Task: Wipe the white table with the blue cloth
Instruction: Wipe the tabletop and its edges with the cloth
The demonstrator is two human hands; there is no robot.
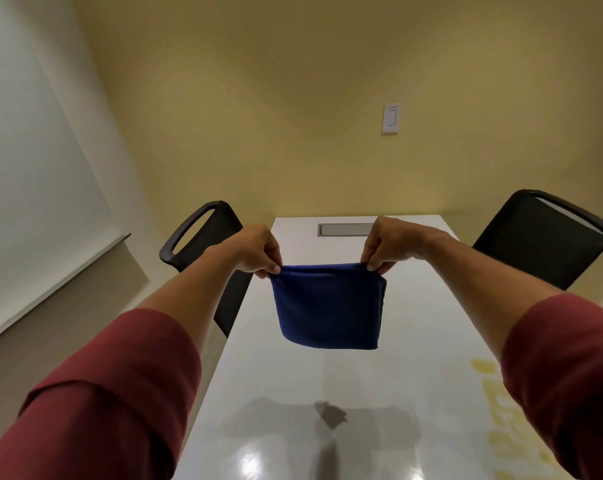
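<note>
A folded blue cloth [327, 306] hangs in the air above the glossy white table [414, 341]. My left hand [257, 251] pinches its upper left corner and my right hand [390, 245] pinches its upper right corner, so the top edge is stretched level between them. The cloth's lower edge hangs free and does not touch the table. Both forearms reach forward with dark red sleeves pushed up.
A black chair [203, 237] stands at the table's left side and another black chair [549, 237] at its right. A grey cable hatch [345, 230] is set in the table's far end, against a yellow wall with a light switch [392, 118]. A roller blind hangs at left.
</note>
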